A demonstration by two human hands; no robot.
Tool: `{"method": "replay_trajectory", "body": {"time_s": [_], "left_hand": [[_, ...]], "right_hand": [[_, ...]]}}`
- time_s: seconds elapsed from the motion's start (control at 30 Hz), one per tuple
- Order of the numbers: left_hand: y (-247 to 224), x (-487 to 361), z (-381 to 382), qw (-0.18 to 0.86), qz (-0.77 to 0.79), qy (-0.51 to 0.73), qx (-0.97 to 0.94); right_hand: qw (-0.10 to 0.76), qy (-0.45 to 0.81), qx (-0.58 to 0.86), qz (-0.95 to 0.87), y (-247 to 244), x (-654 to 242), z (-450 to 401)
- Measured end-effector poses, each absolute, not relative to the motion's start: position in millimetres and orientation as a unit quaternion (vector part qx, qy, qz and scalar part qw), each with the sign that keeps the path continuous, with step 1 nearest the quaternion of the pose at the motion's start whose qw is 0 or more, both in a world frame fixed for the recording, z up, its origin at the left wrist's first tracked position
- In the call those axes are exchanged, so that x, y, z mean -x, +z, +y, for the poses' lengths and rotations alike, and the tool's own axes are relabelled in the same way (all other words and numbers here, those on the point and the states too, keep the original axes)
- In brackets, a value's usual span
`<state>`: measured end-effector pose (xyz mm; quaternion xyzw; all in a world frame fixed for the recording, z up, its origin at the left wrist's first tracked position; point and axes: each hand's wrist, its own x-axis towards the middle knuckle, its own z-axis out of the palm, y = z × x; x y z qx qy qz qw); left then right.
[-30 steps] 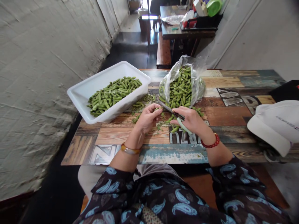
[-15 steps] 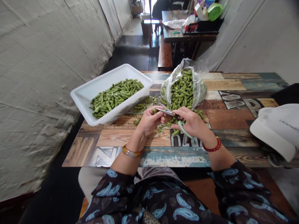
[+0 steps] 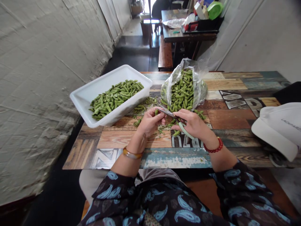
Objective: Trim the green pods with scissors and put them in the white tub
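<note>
At mid-frame, the left hand [image 3: 148, 122] closes its fingertips on a pod [image 3: 156, 111], likely light, firm and best pinched mid-body, while the right hand [image 3: 195, 124] curls around scissors [image 3: 171, 114].

This looks like the seating area of a small eatery, narrow as a corridor. The desk [image 3: 131, 138] has a patchwork wood-look top with printed lettering; beyond it stand a second table [image 3: 167, 15] and a plain wooden bench [image 3: 165, 53]. A rough, pale wall [image 3: 35, 62] runs along the left, above dark, shiny flooring [image 3: 129, 51], and bright light enters at the far end.
</note>
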<state>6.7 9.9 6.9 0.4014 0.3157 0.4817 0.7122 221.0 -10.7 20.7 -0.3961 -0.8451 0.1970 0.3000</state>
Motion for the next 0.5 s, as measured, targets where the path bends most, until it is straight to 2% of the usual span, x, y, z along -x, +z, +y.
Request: {"method": "replay_trajectory", "body": {"time_s": [0.37,0.5], "left_hand": [[6.7,-6.6,10.9,0.709,0.343,0.446,-0.425],[8.4,-6.9,11.3,0.718,0.340,0.433,-0.426]], "right_hand": [[0.240,0.138,0.430,-0.859,26.0,-221.4,-15.0],[0.267,0.140,0.440,-0.846,22.9,-226.1,-10.5]]}}
